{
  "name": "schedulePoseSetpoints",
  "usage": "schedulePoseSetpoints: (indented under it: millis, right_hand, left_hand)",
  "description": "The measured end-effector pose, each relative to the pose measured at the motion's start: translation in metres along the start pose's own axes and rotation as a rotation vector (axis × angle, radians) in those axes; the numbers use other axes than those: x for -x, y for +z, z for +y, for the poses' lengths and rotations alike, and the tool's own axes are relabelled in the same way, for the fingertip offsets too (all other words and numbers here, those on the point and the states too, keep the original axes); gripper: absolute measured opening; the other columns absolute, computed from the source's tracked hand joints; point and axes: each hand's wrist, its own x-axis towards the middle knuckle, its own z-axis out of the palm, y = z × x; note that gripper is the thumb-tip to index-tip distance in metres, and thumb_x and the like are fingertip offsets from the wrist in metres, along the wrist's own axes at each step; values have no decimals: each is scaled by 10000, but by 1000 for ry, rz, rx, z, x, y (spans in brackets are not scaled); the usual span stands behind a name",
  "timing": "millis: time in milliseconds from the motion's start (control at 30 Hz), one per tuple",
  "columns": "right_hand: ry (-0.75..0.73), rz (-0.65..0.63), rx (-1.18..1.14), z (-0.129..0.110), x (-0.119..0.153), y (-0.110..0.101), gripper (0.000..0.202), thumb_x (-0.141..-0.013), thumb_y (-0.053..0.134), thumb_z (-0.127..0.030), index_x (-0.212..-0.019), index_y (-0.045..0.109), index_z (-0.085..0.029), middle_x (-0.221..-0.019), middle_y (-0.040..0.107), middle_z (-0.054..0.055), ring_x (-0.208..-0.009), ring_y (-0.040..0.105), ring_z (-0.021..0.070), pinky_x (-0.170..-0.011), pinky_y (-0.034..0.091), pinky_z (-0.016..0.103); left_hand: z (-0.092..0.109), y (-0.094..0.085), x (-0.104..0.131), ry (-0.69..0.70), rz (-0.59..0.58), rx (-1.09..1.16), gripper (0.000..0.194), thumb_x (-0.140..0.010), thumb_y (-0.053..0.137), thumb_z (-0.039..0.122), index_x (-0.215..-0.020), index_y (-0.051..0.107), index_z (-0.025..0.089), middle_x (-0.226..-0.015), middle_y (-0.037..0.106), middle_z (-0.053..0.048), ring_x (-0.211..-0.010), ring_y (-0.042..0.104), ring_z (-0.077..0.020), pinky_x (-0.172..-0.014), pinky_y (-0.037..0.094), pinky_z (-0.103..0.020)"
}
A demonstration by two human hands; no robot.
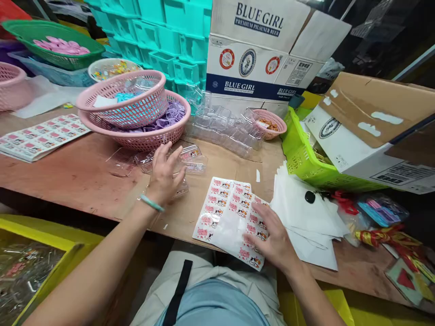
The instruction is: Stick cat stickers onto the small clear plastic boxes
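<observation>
My left hand (pixel 166 174), fingers spread, is over several small clear plastic boxes (pixel 197 167), some bearing cat stickers. It holds nothing that I can see, and it hides part of the boxes. Close to my body, sheets of cat stickers (pixel 217 206) with pink lettering overlap on the cardboard. The top sheet has a bare patch where backing shows. My right hand (pixel 273 233) rests at the right edge of this sheet, thumb and fingers apart; whether it presses on the paper I cannot tell.
Pink baskets (pixel 136 136) with purple paper shreds stand behind my left hand, beside clear plastic trays (pixel 224 127). More sticker sheets (pixel 44 136) lie left. White backing papers (pixel 302 213) lie right, before a lime basket (pixel 306 158). A yellow crate (pixel 71 253) is below left.
</observation>
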Motion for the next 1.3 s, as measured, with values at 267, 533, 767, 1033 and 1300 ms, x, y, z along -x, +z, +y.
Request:
schedulePoseSetpoints:
  millis: [267,533,767,1033,1300]
  right_hand:
    - [-228,-153,116,-7,56,14,696,-829,489,-140,-1482,265,-232,-1525,306,96,-1420,222,318,-1093,317,577]
    - [-25,98,-136,-11,11,19,532,-883,580,-349,-1387,441,-251,-1437,460,87,-1377,343,284,-1115,315,536]
    - [2,125,-321,-10,-20,34,279,-908,558,-305,-1174,642,-289,-1175,680,50,-1139,601,234,-1084,357,513]
    - [273,269,-644,-14,-25,36,329,-949,455,-369,-1161,657,-219,-1210,662,77,-1138,609,226,-1035,434,438]
    - [261,645,-466,3,-39,19,352,-940,477,-341,-1233,604,-193,-1303,596,100,-1239,531,263,-1041,420,504]
  left_hand:
    - [94,39,68,-800,-705,939,660,-713,726,391,-1282,493,149,-1047,606,-91,-824,595,-158,-688,483,-279]
    - [113,46,60,-761,-795,1060,289,-674,729,350,-858,683,133,-758,621,-14,-674,516,-130,-631,391,-244]
    - [120,35,62,-616,-798,1004,274,-727,671,385,-872,733,160,-910,665,-65,-893,560,-220,-820,425,-315]
    - [116,42,68,-798,-760,1077,433,-701,681,333,-1086,674,136,-893,658,-65,-810,575,-193,-781,442,-320]
    - [130,24,76,-521,-212,648,446,-784,654,356,-1214,590,254,-1408,431,-98,-1330,347,-277,-1105,256,-425]
